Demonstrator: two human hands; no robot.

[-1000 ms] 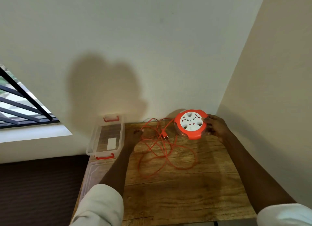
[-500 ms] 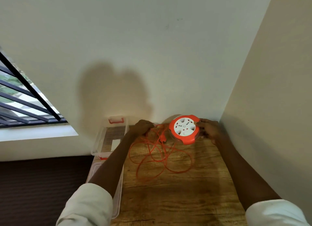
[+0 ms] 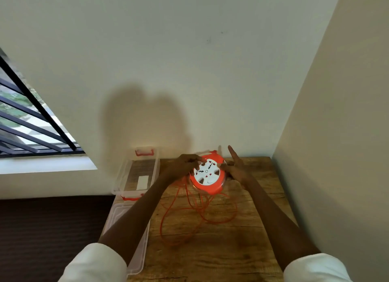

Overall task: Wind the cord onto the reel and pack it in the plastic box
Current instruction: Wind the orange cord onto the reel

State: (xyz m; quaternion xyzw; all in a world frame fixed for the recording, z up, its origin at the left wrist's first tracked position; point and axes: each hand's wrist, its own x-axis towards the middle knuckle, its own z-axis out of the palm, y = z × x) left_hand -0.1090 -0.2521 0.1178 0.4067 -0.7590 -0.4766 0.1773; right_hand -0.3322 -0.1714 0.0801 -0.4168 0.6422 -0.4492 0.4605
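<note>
Just right of the frame's centre, the orange and white reel [image 3: 207, 175] is held tilted above the wooden tabletop [image 3: 248, 250]. The left hand [image 3: 186, 164] curls its fingers over the reel's upper left rim, gripping it. The right hand [image 3: 235, 168] touches the right edge with one finger pointing straight up; its other fingers seem relaxed, though the view is poor. Loose orange cord [image 3: 195, 214] hangs in loops below. The clear plastic box [image 3: 137, 172] stands open at left, its lid [image 3: 136, 250] lying below it.

dim, warm | window [image 3: 31, 123] daylight left — soft shadow on wall [image 3: 210, 50] | wide-angle bowing
</note>
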